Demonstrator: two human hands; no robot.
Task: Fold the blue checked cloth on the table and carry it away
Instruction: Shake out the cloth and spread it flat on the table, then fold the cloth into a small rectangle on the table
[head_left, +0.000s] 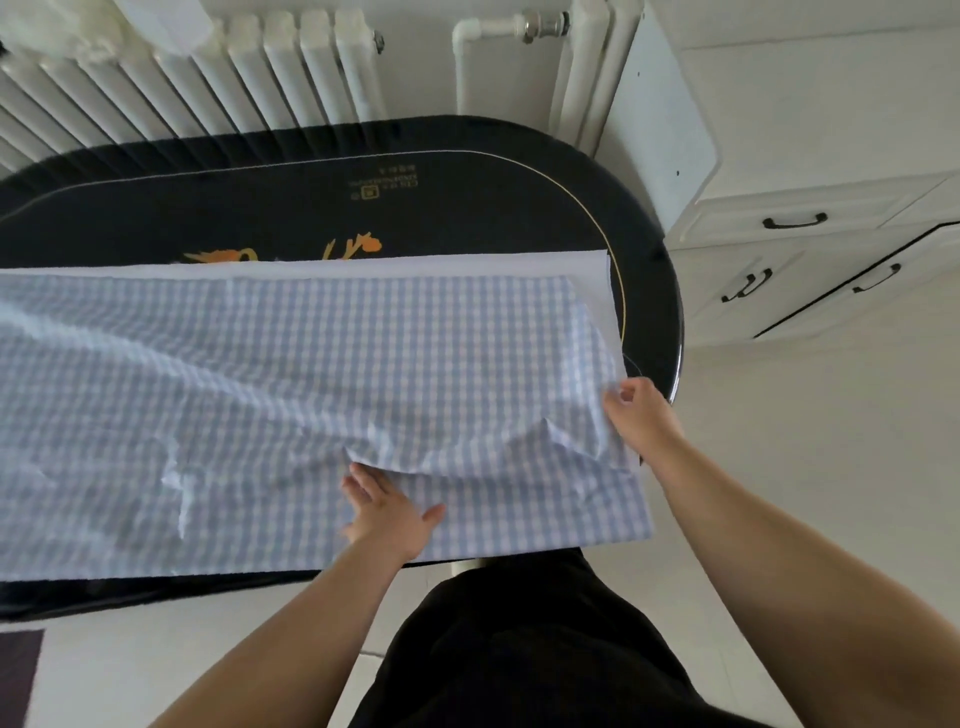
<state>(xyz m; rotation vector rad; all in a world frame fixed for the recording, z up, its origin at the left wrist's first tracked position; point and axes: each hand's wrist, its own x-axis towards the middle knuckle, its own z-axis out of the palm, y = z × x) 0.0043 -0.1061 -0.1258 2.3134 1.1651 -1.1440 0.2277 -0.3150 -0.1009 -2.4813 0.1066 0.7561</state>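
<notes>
The blue checked cloth lies spread over the black oval table, doubled over, with a plain white border along its far edge. Its upper layer is rumpled and lifted near the right end. My left hand lies flat on the lower layer near the front edge, fingers straight and reaching under the raised fold. My right hand pinches the upper layer's right edge at the table's right rim and holds it slightly off the surface.
A white radiator runs along the wall behind the table. A white cabinet with black drawer handles stands to the right. Pale tiled floor lies to the right of the table and below me.
</notes>
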